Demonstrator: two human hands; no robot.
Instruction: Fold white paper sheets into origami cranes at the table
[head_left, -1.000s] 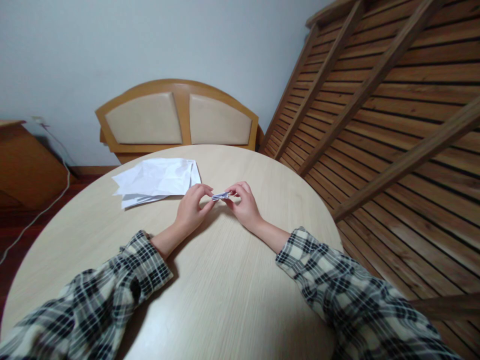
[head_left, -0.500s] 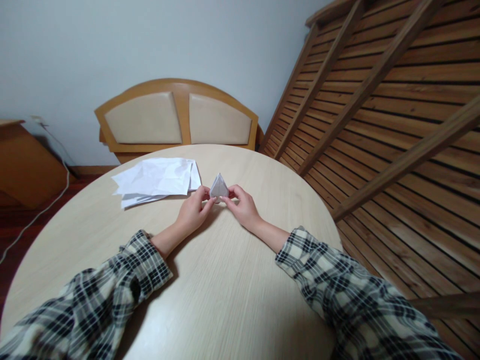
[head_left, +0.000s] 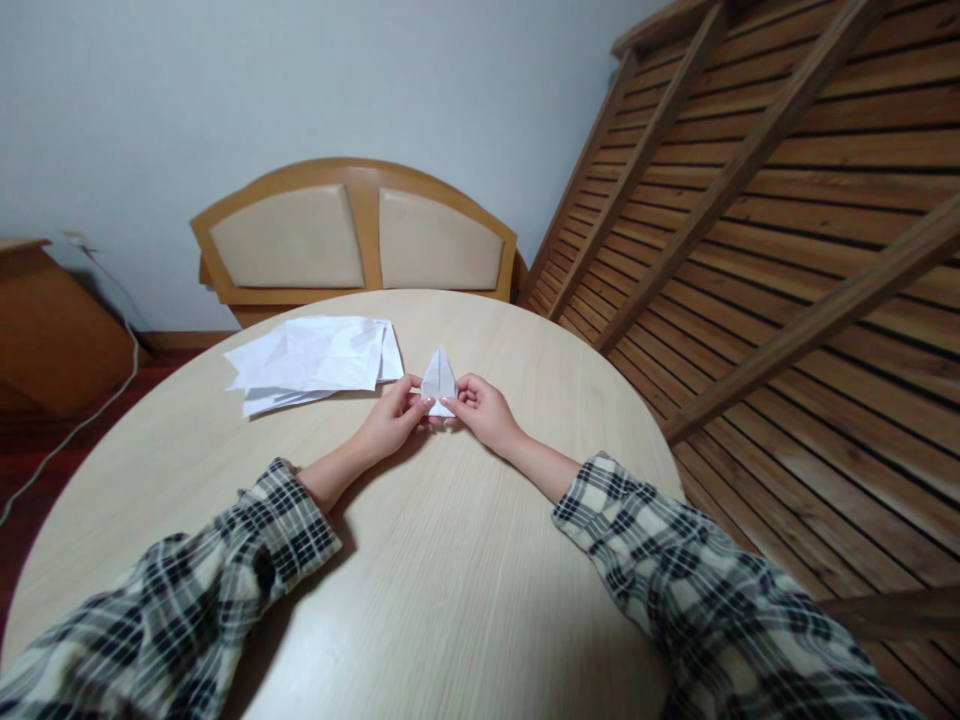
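A small folded white paper piece, pointed at the top, stands upright near the far middle of the round pale wooden table. My left hand pinches its lower left edge with curled fingers. From the other side my right hand pinches its lower right edge. Both wrists rest on the tabletop, and both arms wear plaid sleeves.
A loose stack of white paper sheets lies on the table left of my hands. A wooden chair with beige pads stands behind the table. Slatted wooden panels lean at the right. A cable runs down the left wall.
The folded paper lay flat and edge-on between my fingers a second ago; it now stands upright with its point up. My hands have shifted slightly closer together.
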